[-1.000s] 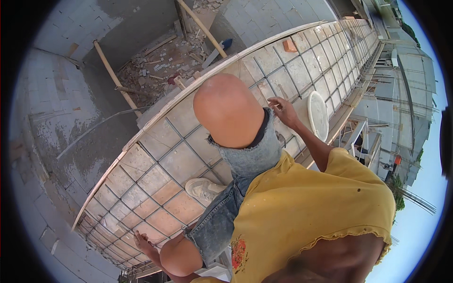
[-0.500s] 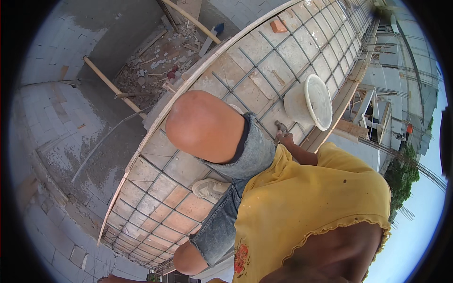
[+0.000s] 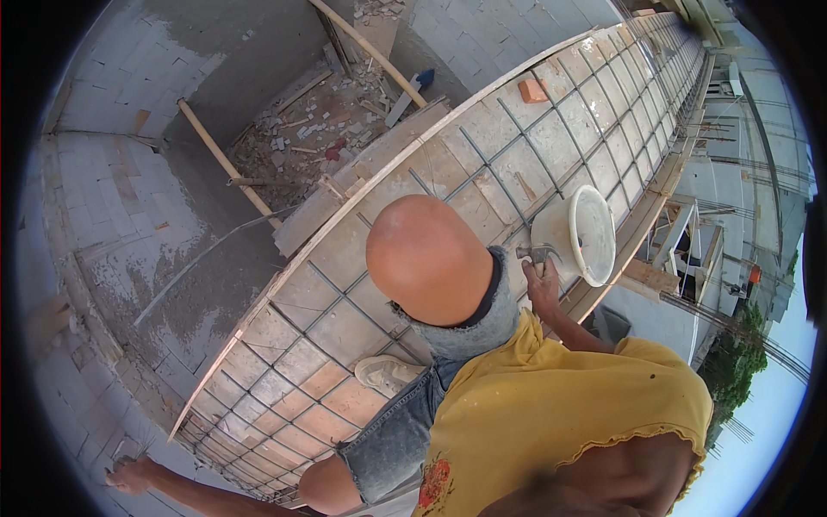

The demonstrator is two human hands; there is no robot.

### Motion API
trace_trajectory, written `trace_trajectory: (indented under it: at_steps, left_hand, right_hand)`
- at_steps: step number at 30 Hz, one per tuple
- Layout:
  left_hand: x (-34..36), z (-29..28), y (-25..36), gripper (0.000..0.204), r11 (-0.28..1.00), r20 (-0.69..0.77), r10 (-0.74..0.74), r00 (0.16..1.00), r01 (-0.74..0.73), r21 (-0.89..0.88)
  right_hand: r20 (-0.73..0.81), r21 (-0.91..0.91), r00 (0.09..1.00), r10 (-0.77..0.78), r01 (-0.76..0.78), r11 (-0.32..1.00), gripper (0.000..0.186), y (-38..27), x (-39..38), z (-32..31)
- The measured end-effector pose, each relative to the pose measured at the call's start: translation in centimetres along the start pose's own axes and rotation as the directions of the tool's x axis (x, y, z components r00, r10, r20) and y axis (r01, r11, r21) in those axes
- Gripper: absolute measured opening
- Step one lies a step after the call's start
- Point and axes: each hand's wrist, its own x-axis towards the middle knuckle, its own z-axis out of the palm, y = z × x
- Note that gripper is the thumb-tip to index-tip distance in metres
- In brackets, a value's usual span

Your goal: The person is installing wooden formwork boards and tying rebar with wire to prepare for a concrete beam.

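Note:
My right hand [image 3: 542, 289] is closed on a hammer [image 3: 539, 253], its metal head showing above my fingers. The head is right beside a whitish plastic bucket [image 3: 556, 226], which stands on the formwork boards among the steel bars. At the lower left my left arm is stretched far out over the other side. My left hand [image 3: 129, 476] there looks closed, with faint thin strands near the fingers; what it holds is too small to make out. A grid of steel reinforcing bars [image 3: 303, 334] covers the boards around my feet, and one shoe [image 3: 388, 375] rests within it.
An orange-red brick [image 3: 532, 91] lies on the boards farther along. Beyond the wooden formwork edge [image 3: 284, 277] the level drops to a rubble-covered floor [image 3: 297, 129] between block walls. Bamboo poles [image 3: 226, 164] cross that opening. Loose bars and framing stick out on the right.
My right hand has lifted the hammer, its head now up beside the bucket. My left arm has reached farther into view at the lower left. The whole view has shifted slightly.

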Motion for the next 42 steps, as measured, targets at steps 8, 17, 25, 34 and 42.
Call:
trace_trajectory:
  at_steps: [8, 17, 25, 34, 42]
  left_hand:
    - [-2.6, 1.5, 0.4, 0.036, 0.965, 0.107, 0.107, 0.989, -0.129, 0.229]
    - [-1.6, 10.1, -5.4, 0.044, 0.958, 0.386, 0.182, 0.904, -0.252, 0.139]
    - [0.7, 13.3, -1.0, 0.050, 0.868, 0.542, 0.276, 0.794, -0.448, 0.215]
    - [19.0, 7.6, 10.7, 0.055, 0.601, 0.666, 0.199, 0.719, -0.626, 0.497]
    - [16.0, 5.1, 27.9, 0.055, 0.658, 0.762, -0.003, 0.647, -0.573, 0.489]
  right_hand:
    - [-0.170, -0.211, 0.984, -0.054, 0.017, 0.977, 0.034, -12.6, 8.9, -6.3]
    - [-0.215, -0.474, 0.948, -0.236, 0.110, 0.874, 0.040, -1.2, 6.0, -5.6]
    - [-0.230, -0.657, 0.971, 0.065, -0.204, 0.726, 0.040, -3.1, 7.4, -7.9]
    - [-0.074, -0.561, 0.980, 0.187, -0.196, 0.805, 0.044, -19.0, 1.2, -16.8]
    - [0.003, -0.481, 1.000, -0.013, 0.013, 0.876, 0.036, -31.0, -7.8, -26.4]
